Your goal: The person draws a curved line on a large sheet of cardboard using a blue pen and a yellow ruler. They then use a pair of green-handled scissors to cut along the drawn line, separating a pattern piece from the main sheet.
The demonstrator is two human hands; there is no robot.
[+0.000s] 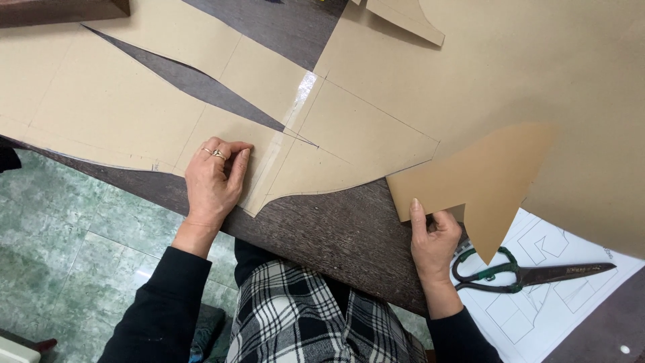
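Note:
A large brown paper pattern piece point(121, 101) lies flat on the dark wooden table point(329, 228), with a long pointed dart slit and a strip of clear tape point(295, 107) across it. My left hand point(215, 178), rings on two fingers, presses flat on the pattern's lower edge beside the tape. My right hand point(433, 238) pinches the lower corner of a loose brown paper offcut point(480, 181), lifted off the table and curling upward.
Dark scissors point(531, 274) with green-wrapped handles rest on a white sheet with drawn outlines point(544, 309) at the lower right. More brown paper point(537, 74) covers the table's far right. A green tiled floor point(67, 228) lies below the table edge.

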